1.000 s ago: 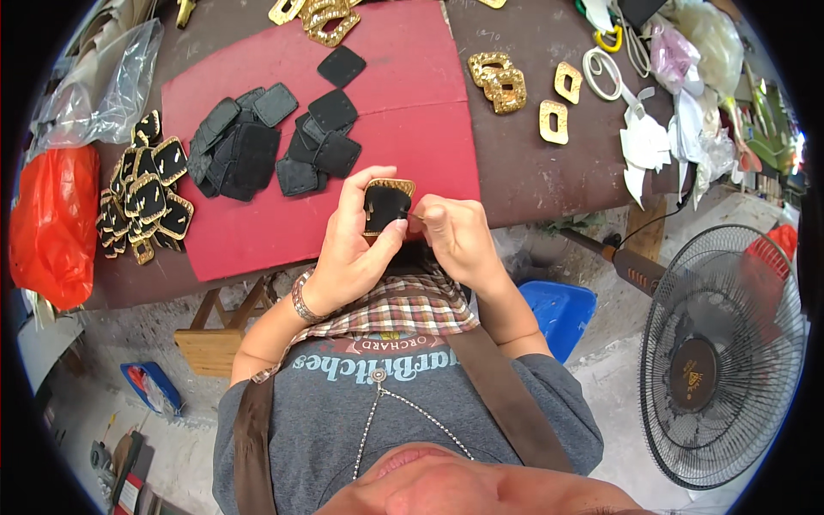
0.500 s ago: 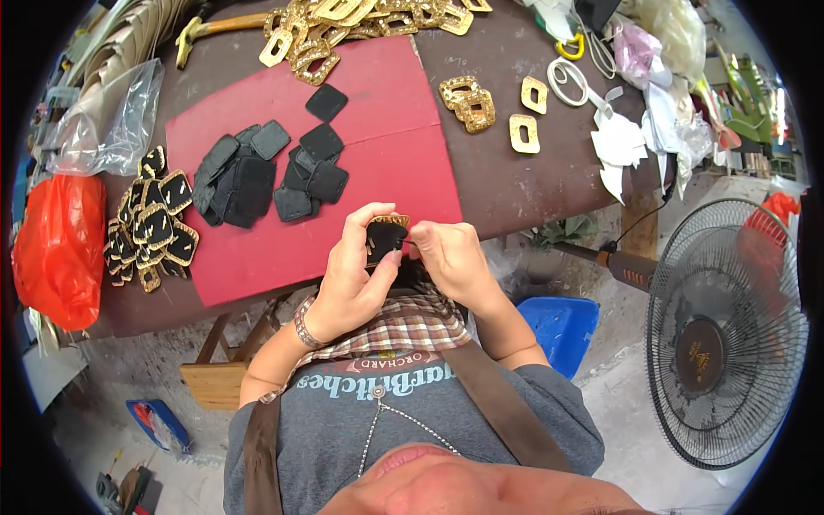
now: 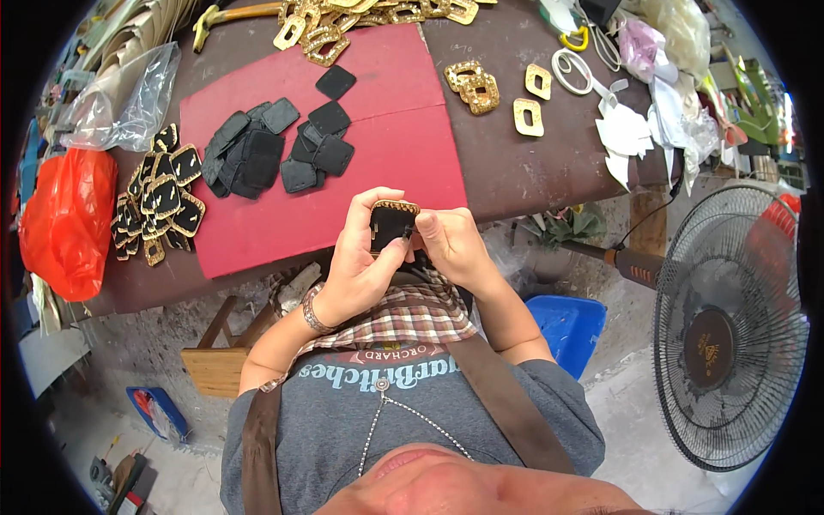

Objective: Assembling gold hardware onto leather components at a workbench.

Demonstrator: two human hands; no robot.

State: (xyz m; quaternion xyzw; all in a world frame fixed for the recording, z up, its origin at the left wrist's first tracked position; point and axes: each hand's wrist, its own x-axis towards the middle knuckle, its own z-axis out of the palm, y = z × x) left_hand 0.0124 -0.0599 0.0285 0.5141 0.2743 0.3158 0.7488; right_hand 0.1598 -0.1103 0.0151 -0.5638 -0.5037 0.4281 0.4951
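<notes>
Left hand (image 3: 365,262) grips a backed frame (image 3: 393,223); right hand (image 3: 451,247) at its rim, grip unclear. Backed pile (image 3: 161,197) nears the surface's (image 3: 549,172) left edge; bare frames (image 3: 324,45) remain far-side.

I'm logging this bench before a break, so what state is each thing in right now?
left hand: closed around the gold-edged black piece
right hand: fingers curled, beside that piece's right edge
gold-edged black piece: held up
black patches: mostly overlapping in heaps
hammer: lying down
red plastic bag: bulging
clear plastic bag: crumpled
fan: caged; running or not, can't tell
</notes>
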